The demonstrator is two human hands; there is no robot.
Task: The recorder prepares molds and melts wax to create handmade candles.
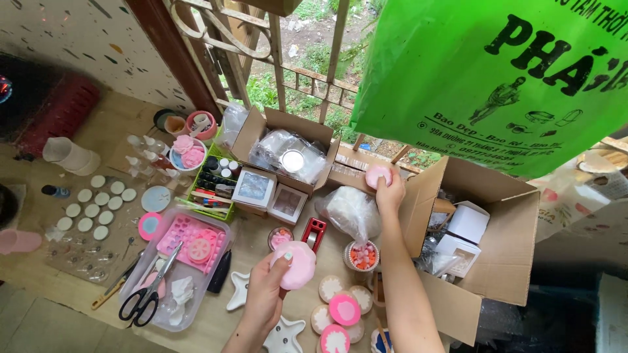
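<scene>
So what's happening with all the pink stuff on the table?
A person is holding two pink round pieces, one in each hand. The left hand grips a pale pink round piece low over the table. The right hand lifts a smaller pink round piece beside an open cardboard box. Below sit more pink-topped discs, a clear tray with scissors, and a white bag.
</scene>
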